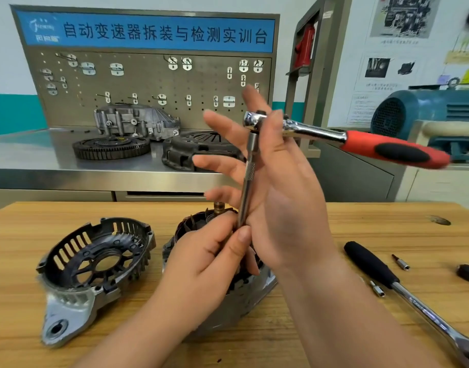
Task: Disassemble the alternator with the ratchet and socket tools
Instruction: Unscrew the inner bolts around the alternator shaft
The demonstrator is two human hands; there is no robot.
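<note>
We are pinching the lower end of the extension bar (250,166) with our left hand (212,251), just above the alternator (244,301) on the wooden table (321,328). Our right hand (281,187) is resting straight, spread fingers against the bar, below the red-handled ratchet (374,147).

Ratchet (361,140): chrome, red-and-black handle, raised centre-right of frame, handle pointing right and slightly down. Steel extension bar (250,166) hangs near vertical from its head, lower end over the alternator body (254,293). Body sits on the table (334,221), lower centre, windings and shaft end exposed. Removed slotted end cover (95,261) lies just beside it, left, hollow side up. Second ratchet (387,277), black grip, lies lower right.
</note>
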